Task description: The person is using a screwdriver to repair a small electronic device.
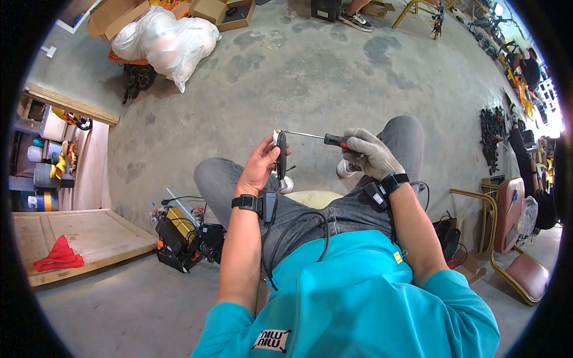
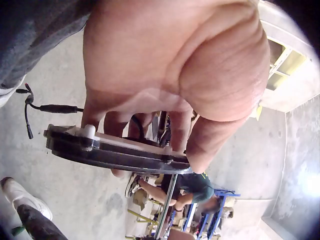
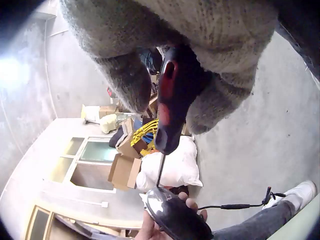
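Observation:
My bare left hand [image 1: 258,166] pinches a black oval casing [image 1: 282,156] by its edges, thumb on one side and fingers on the other. Seen edge-on in the left wrist view, the casing [image 2: 120,156] has a dark rounded face and a paler back rim. From it runs a thin black cable [image 3: 232,206] ending in small connectors. A grey knitted glove covers my right hand [image 1: 371,154], which grips a black and red screwdriver [image 1: 335,141]. The screwdriver's metal shaft points left, its tip right at the casing's upper end.
Below the hands are my knees in grey jeans [image 1: 227,185]. Electronic parts [image 1: 179,235] lie on the floor at left, by a wooden panel with a red cloth [image 1: 58,255]. White bags [image 1: 170,45] and boxes stand ahead. A chair [image 1: 513,238] is at right.

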A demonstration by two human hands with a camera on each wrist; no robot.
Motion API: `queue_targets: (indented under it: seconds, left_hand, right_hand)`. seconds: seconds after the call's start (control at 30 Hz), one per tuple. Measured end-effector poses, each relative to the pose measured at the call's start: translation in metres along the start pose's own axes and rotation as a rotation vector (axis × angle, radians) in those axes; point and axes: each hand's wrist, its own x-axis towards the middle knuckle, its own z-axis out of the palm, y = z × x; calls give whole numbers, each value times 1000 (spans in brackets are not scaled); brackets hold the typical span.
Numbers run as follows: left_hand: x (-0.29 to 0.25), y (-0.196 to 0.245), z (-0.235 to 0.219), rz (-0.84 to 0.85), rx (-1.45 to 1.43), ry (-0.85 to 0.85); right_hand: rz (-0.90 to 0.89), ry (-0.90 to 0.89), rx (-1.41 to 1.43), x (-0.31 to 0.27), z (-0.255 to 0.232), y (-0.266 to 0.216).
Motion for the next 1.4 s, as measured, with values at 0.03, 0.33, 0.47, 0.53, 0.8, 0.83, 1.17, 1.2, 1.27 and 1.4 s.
queue_targets:
  seconds: [0.03,0.33,0.47,0.53,0.8,0.83,1.17,1.2,1.27,1.4]
  left_hand:
    - [0,0,0,2,-6,-1]
    - [0,-2,0,8,-11,15]
    - [1,-1,0,-2,-102,25]
    - [2,-3,-8,-36,-218,37]
    - [7,-13,-12,-13,-266,171]
    - [6,-12,-11,-12,-265,173]
    - [4,-5,4,-13,-116,262]
    - [4,-5,5,-8,-114,262]
    - [7,-7,5,0,-126,261]
    - [7,-9,2,-11,-110,264]
  right_hand:
    - [54,-28,50,-3,1,-2]
    - [19,3,81,-1,-3,1]
    - [22,-21,81,0,-7,2]
    - [24,-13,64,1,-7,3]
    - [32,-15,2,5,-9,7]
    - [50,-44,22,6,-9,7]
    - [64,-73,51,2,0,5]
    - [64,-73,49,2,0,4]
    - [93,-82,46,2,-1,3]
    - [90,-72,11,1,3,0]
